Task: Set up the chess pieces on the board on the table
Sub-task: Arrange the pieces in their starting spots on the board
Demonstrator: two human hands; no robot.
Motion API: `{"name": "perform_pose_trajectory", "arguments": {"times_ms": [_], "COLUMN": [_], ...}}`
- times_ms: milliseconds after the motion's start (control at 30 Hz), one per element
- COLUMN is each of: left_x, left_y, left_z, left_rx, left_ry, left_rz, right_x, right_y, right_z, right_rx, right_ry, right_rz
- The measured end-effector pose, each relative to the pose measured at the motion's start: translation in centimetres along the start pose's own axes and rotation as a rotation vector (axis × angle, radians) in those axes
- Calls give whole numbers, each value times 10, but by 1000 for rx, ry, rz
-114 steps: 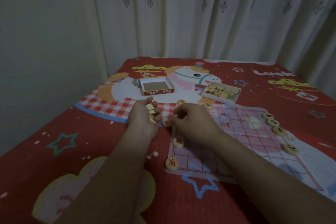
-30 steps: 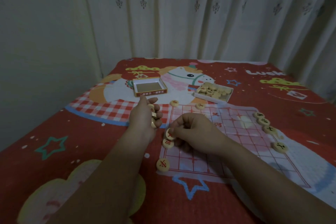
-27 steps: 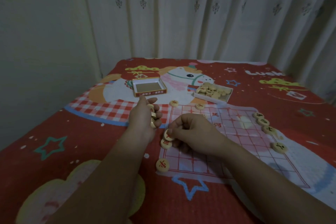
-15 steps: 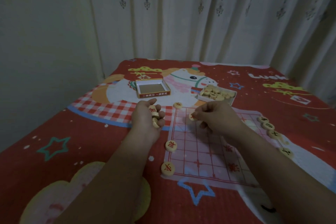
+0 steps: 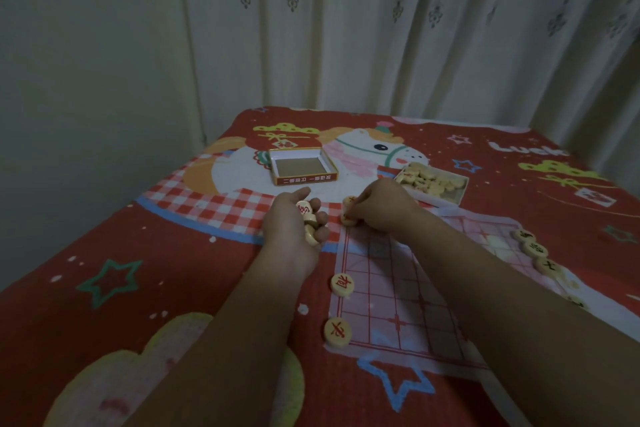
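Hiding a piece [image 5: 348, 219], right hand [image 5: 382, 204], board [image 5: 391, 288] part-covered

Board middle [image 5: 398, 274] lies open to my fingers; my right forearm [image 5: 485, 274] crosses it. Pieces line the left edge [image 5: 341, 285] and right edge [image 5: 535, 249]; boxes [image 5: 303, 166] stand beyond.
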State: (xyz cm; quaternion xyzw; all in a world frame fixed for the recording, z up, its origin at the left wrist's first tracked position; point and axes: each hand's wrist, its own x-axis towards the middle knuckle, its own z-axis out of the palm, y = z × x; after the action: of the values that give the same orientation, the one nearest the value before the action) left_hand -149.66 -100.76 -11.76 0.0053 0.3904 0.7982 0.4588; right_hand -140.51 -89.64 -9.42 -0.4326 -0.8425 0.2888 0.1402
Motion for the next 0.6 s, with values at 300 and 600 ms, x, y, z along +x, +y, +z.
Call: {"name": "perform_pose_trajectory", "arguments": {"times_ms": [300, 600], "left_x": [2, 3], "left_y": [-1, -1], "left_z": [0, -2], "left_rx": [12, 21], "left_ry": [-6, -39], "left_rz": [-15, -16], "right_x": [-9, -8], "right_y": [5, 7], "right_z": [-5, 0], "right_rx": [-41, -114], "right_ry": [-18, -23], "right_rz": [-58, -59]}}
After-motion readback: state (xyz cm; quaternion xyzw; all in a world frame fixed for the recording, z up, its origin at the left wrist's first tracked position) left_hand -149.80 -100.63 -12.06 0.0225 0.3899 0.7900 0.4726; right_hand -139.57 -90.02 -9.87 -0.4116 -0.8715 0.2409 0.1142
